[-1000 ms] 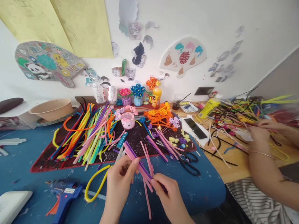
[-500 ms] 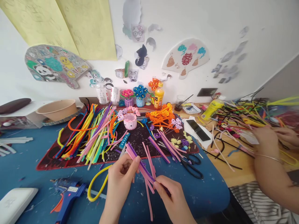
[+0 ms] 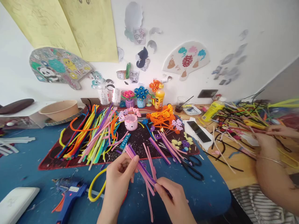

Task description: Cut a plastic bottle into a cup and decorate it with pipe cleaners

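Observation:
A small bundle of pink and purple pipe cleaners slants between my two hands above the blue table. My left hand pinches its upper part between thumb and fingers. At the lower end, my right hand is closed on the purple tips. Beneath the bundle lie loose pink pipe cleaners. Beyond my hands, a pink pot ringed with pink and lilac flowers stands on the dark mat. More cut pink and purple pieces rest to the right, beside black-handled scissors.
Left of my hands are a blue glue gun, a yellow pipe-cleaner loop and a white box. A multicoloured pile covers the mat's left. At right, a phone lies near another person's arm.
Both my hands keep their hold on the bundle, almost still. The view has shifted slightly. At right, the other person's hands have moved a little.

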Motion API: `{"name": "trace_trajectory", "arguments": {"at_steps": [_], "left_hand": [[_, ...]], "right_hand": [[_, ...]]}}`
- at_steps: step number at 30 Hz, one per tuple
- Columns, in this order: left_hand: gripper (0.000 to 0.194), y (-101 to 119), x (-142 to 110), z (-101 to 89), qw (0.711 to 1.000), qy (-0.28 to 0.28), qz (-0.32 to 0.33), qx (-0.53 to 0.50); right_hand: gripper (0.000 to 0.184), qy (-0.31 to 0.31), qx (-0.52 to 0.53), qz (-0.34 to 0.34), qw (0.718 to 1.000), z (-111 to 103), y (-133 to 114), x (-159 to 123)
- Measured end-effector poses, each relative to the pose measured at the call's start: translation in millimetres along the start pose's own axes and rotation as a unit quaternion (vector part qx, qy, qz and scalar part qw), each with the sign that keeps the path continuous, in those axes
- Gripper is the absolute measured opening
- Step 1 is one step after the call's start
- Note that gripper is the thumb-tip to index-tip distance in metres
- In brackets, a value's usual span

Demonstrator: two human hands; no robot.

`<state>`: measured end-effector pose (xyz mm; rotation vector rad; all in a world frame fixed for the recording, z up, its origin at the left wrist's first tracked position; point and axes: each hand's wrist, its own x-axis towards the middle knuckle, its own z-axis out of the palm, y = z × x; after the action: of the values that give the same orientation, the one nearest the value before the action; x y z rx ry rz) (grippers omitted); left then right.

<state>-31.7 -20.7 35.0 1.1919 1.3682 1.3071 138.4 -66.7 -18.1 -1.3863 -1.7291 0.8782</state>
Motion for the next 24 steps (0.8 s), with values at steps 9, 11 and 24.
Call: {"name": "trace_trajectory", "arguments": {"at_steps": [9, 11, 24], "left_hand": [[0.035, 4.5, 2.7, 0.7, 1.0, 0.009, 0.009, 0.002], [0.035, 5.8, 3.1, 0.9, 1.0, 0.009, 0.012, 0.005], [0.031, 8.9, 2.3, 2.5, 1.0, 0.016, 0.001, -0.011]], "right_hand": [[0.043, -0.028, 0.018, 0.014, 0.999, -3.4, -1.7, -1.6], [0.043, -0.032, 0.024, 0.023, 0.999, -4.0, -2.3, -2.2], [0.043, -0.052, 0.057, 0.06, 0.995, -2.4, -2.8, -4.2]]}}
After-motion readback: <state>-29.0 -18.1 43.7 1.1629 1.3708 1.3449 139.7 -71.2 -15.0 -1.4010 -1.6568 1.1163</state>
